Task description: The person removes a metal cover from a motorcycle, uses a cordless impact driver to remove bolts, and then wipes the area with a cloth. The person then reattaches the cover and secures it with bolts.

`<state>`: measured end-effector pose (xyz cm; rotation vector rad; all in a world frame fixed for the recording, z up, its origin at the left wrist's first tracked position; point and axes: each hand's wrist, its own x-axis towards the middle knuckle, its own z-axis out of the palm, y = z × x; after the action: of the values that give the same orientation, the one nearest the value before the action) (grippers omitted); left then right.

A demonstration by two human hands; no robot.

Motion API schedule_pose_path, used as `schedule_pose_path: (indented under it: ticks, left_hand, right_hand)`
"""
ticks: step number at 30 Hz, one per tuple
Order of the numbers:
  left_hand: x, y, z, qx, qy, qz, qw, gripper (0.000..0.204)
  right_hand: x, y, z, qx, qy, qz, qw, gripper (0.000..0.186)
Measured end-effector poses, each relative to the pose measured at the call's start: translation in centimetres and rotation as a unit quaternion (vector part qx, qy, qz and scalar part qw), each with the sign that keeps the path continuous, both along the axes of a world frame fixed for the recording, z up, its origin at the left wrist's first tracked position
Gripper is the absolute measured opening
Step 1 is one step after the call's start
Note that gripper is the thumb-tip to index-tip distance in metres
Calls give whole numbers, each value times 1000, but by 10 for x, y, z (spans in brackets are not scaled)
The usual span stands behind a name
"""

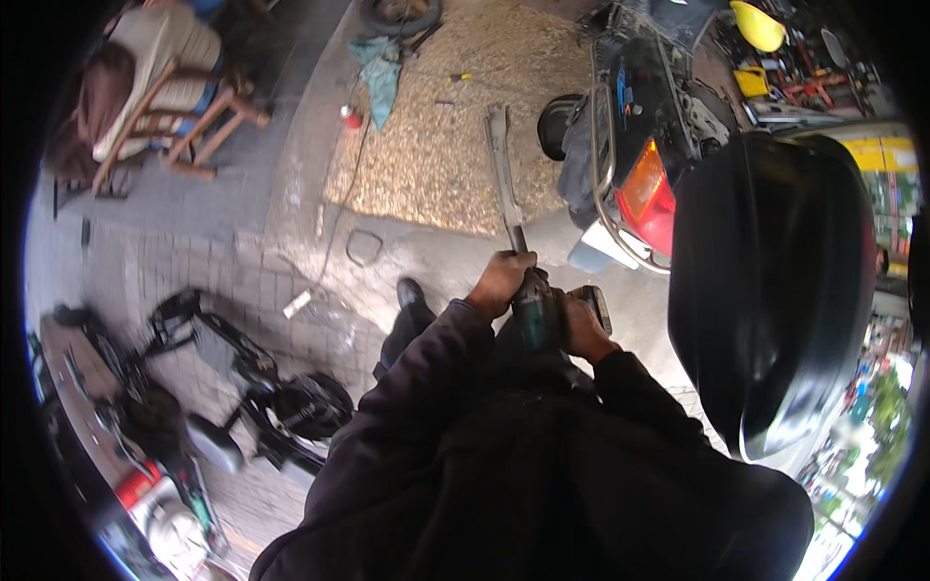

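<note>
Close in front of my body, my left hand (502, 281) is closed around the near end of a long grey metal piece (501, 165). This piece has a rounded shaft near my hand and widens into a flatter, channel-like length pointing away from me. My right hand (584, 331) grips a green and black cordless power tool (536, 315), whose battery pack (592, 306) sticks out beyond the fingers. The tool's front end sits right beside my left hand; whether it touches the metal piece is hidden by the fingers.
A scooter with a red and orange tail light (646, 194) and a large black top box (770, 290) stands close on my right. Ahead lies a brown mat (436, 145) with a teal rag (378, 77). Parked scooters (281, 397) are at left, a wooden chair (184, 126) at far left.
</note>
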<state>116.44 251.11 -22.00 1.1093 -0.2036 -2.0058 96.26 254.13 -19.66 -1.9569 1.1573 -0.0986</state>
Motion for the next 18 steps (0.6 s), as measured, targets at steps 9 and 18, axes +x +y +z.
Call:
schedule_pose_path:
  ticks: [9,18]
  left_hand:
    - [61,-167,21,55,-21,-118,991,22]
    - [106,-366,22,127,-56,-182,973,21]
  right_hand:
    - [82,-85,-22,-75,-27,-197,977,35]
    - [145,-279,16,-34,-139,-302,943,53]
